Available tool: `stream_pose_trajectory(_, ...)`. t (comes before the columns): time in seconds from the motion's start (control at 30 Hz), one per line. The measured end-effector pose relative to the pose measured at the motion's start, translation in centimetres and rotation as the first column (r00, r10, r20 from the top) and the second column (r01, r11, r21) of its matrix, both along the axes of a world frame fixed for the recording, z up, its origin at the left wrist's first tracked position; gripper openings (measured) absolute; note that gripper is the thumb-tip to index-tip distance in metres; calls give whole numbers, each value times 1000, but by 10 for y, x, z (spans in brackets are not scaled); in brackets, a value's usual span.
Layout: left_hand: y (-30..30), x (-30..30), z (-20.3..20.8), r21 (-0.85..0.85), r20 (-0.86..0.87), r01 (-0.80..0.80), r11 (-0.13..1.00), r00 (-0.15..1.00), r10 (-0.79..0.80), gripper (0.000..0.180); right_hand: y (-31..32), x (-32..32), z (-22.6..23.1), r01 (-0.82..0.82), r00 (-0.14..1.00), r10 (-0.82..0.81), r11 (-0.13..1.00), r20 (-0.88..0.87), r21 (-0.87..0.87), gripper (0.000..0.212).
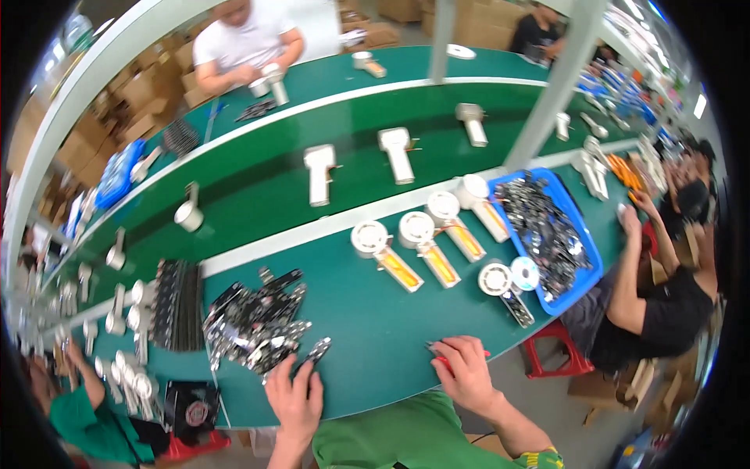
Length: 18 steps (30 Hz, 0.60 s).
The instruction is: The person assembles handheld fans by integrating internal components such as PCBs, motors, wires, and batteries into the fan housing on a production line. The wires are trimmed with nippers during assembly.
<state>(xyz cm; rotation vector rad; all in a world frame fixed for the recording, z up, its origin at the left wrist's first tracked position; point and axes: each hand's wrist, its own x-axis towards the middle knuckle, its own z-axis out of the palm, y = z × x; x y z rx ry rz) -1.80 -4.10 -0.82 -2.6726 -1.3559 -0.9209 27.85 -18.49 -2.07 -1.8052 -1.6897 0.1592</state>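
Note:
My left hand [295,400] is at the near edge of the bench, fingers spread, beside a heap of glossy black strip-like parts [254,324]. One loose black part [319,349] lies just beyond its fingertips, and I see nothing gripped in that hand. My right hand [467,377] rests on the bench edge, closed round a small red-handled tool [443,360]. A short metal tip sticks out to its left; the fingers hide the rest, so its exact kind is unclear. Past this hand lies a white round-headed unit [495,279] with a dark handle, beside a white disc [525,273].
Several white round-headed housings [416,229] with orange-yellow handle insides lie in a row. A blue tray [591,258] of black parts stands at right, a black stack [178,305] at left. Behind a rail, a green belt [258,176] carries white housings. Other people sit around.

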Motion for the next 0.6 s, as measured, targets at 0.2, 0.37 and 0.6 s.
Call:
stream_pose_trajectory(0.2, -28, 37, 17, -574, 544, 524, 629, 818, -185, 65, 33, -42, 46, 87, 252, -95, 993, -963, -75, 36)
stream_pose_trajectory(0.37, -58, 40, 18, -534, 841, 698, 476, 492, 222, 58, 67, -99, 49, -248, 352, 204, 961, -913, 120, 43)
stream_pose_trajectory(0.6, -20, -145, 87, 48, 433, -463, 885, 808, 400, 17, 147, -82, 106, -370, 760, 306, 929, -573, 6, 37)
